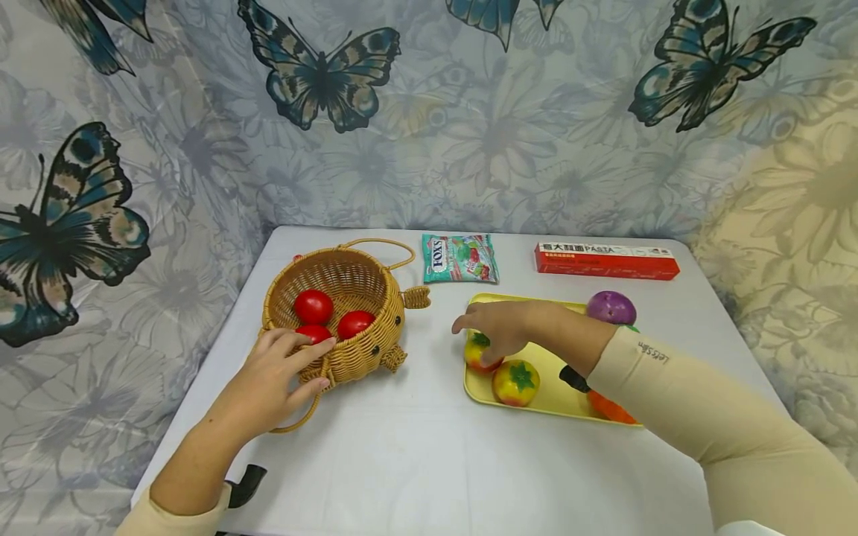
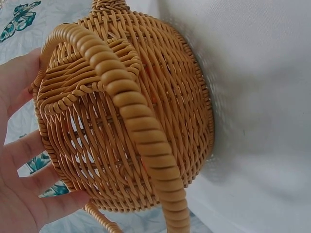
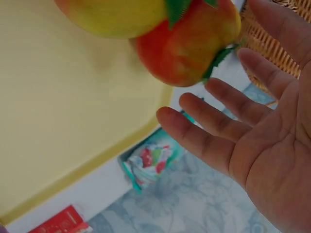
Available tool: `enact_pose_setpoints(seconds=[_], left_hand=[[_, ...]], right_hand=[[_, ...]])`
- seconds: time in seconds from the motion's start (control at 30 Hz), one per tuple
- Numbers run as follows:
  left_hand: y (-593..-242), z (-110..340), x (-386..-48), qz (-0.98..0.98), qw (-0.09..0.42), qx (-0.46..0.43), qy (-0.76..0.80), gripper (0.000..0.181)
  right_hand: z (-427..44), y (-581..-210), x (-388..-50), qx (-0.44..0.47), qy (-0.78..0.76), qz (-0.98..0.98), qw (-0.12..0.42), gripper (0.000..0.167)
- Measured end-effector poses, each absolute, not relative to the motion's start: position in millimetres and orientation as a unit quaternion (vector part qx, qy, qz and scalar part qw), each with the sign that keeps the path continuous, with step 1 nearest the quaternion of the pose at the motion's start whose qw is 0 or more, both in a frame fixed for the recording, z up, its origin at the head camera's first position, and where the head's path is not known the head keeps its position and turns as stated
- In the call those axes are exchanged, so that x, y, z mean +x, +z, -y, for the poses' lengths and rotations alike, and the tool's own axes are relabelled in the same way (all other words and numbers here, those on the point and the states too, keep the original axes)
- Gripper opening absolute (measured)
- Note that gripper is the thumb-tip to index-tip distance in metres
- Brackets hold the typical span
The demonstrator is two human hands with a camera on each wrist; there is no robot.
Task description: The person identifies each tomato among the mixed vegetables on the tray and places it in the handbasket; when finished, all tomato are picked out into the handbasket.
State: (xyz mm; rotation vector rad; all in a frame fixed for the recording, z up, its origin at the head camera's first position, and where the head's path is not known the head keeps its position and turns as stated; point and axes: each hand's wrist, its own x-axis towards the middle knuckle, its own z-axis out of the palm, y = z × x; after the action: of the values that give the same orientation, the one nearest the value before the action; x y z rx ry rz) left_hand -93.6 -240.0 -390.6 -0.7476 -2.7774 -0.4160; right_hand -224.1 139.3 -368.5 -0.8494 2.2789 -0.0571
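My left hand (image 1: 278, 380) grips the near left rim of a round wicker basket (image 1: 362, 361), thumb outside and fingers over the edge. In the left wrist view, the basket's woven side (image 2: 165, 92) and curved handle (image 2: 141, 121) fill the middle. Glossy red rounded items (image 1: 313, 306) lie in the basket. Over the left end of a yellow tray (image 1: 559, 372) hovers my right hand (image 1: 506, 325), its fingers extended around a yellow-and-red fruit (image 3: 189, 48) with a green leafy top. A similar fruit (image 1: 516, 383) sits beside it on the tray.
A purple rounded item (image 1: 611, 307) and an orange item (image 1: 611, 408), partly hidden by my right sleeve, lie on the tray's right side. Behind stand a green FOX'S candy bag (image 1: 459, 258) and a red pasta box (image 1: 606, 262). Patterned cloth (image 1: 469, 149) hangs beyond the table.
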Motion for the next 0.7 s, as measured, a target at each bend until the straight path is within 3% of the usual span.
enact_pose_setpoints(seconds=[0.7], left_hand=[[-390,240,-93,0.952,0.103,-0.249,-0.146,0.058]], right_hand=[[-154,-378,-235,-0.345,-0.007,-0.879,0.329,0.059]])
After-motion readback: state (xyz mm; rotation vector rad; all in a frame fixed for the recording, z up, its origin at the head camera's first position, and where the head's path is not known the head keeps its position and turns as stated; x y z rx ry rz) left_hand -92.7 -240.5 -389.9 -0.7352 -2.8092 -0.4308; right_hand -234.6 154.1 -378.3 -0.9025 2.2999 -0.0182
